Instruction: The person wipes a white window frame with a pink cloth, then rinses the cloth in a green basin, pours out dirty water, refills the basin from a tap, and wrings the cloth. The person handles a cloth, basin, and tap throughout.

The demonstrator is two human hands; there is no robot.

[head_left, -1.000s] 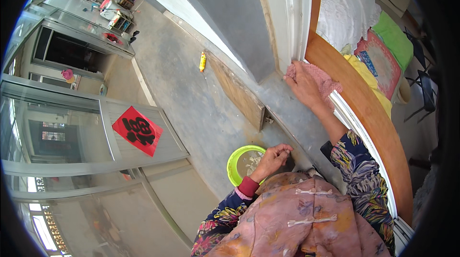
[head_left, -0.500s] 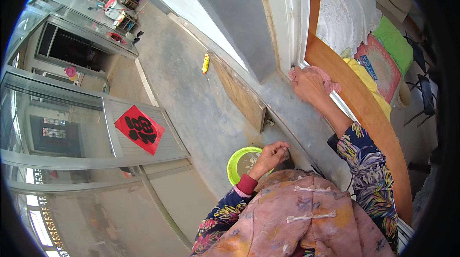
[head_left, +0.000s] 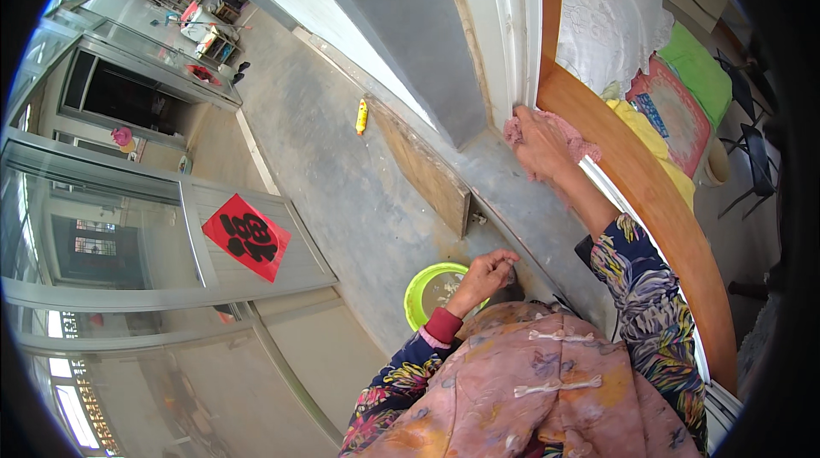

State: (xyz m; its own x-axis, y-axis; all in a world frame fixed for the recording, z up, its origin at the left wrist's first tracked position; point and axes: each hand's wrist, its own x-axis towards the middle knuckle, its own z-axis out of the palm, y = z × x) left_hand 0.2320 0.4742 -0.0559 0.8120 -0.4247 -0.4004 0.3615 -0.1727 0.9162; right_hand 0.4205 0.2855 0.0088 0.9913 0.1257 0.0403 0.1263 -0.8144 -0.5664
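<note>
Adorning a grey panel (head_left: 301,249) at centre left: 1 red paper diamond (head_left: 246,237) with black marking. Upper centre: 1 yellow tube (head_left: 362,117), on the floor. Centre: 1 wooden board (head_left: 423,169), set diagonally. Lower centre: 1 lime-green basin (head_left: 410,300), pale bits inside. Partly before the basin's right side: left hand (head_left: 484,280), fingers loosely curled; whether it holds anything cannot be told. Right of centre, upper half: right hand (head_left: 541,149), fingers bent closed on 1 pink cloth (head_left: 576,135) at the foot of 1 white frame (head_left: 519,39); the cloth extends rightward to 1 curved brown sill (head_left: 658,202). Upper right: 1 green cushion (head_left: 696,65).
</note>
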